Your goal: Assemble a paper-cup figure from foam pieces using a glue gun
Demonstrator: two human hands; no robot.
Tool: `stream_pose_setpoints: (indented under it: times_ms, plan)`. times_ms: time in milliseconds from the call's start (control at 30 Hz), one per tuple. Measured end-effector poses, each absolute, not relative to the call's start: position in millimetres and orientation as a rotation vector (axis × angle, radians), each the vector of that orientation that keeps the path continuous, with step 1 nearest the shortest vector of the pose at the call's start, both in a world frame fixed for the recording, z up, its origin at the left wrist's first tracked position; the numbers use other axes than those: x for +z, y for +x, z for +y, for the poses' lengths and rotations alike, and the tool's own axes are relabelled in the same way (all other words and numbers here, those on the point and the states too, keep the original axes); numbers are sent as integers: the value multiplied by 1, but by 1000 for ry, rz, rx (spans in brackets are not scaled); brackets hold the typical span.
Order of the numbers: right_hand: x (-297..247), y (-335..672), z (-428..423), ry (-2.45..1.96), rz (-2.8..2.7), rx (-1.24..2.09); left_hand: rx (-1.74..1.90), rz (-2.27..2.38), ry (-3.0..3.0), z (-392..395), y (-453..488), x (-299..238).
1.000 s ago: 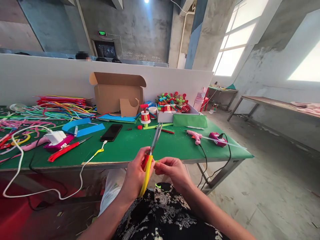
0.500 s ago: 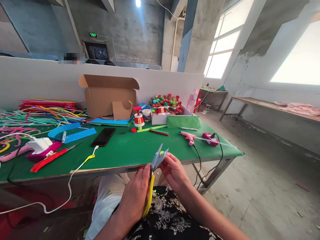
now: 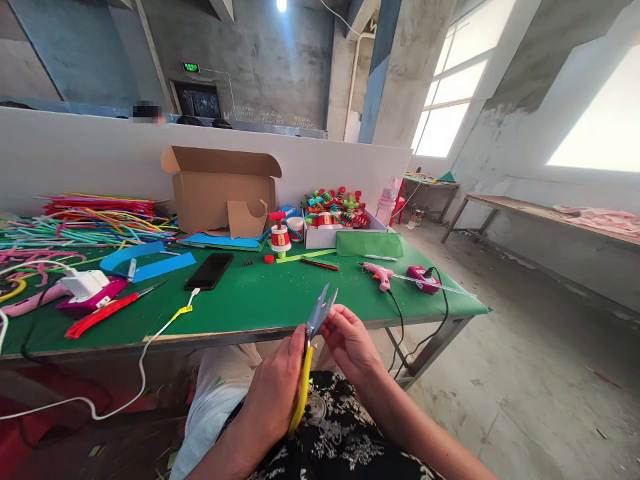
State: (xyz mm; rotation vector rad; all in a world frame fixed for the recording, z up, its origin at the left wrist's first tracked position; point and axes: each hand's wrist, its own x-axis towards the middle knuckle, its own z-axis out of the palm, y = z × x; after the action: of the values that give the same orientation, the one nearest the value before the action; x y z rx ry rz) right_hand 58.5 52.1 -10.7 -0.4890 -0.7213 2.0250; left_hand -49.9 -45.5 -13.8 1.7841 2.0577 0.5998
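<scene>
My left hand (image 3: 283, 377) is closed round the handles of a pair of scissors (image 3: 303, 390) with a yellow grip, held above my lap just off the table's front edge. Its blades point up and away from me, slightly apart. At their right side my right hand (image 3: 350, 340) is in a pinch, thumb and forefinger against the blades. Whatever lies between those fingertips is hidden now. Beyond the blades, on the green tabletop (image 3: 260, 300), lie a red-and-black stick (image 3: 320, 264) and a red cap (image 3: 269, 259). A figure made from a red-and-white paper cup (image 3: 281, 237) stands behind them.
A pink glue gun (image 3: 379, 275) with a cord lies at right, a phone (image 3: 210, 271) on a white cable at left. Red-handled pliers (image 3: 105, 315) and pipe cleaners (image 3: 100, 223) are farther left. Behind stand a cardboard box (image 3: 225, 193) and a white box (image 3: 320, 239) of finished figures.
The scissor blades have come closer together. A small yellow-green piece seen between them at my right fingertips is now out of sight. The view has shifted slightly.
</scene>
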Motion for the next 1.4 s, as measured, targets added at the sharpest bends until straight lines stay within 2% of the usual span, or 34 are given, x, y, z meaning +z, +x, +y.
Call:
stream_pose_setpoints:
  times_ms: [400,1400]
  plan:
    - [-14,60,53,-508,-768,1986,715,2021,1861,-48,-51,-19]
    - [-11,59,52,-538,-769,1974,514,2019,1787,-48,-51,-6]
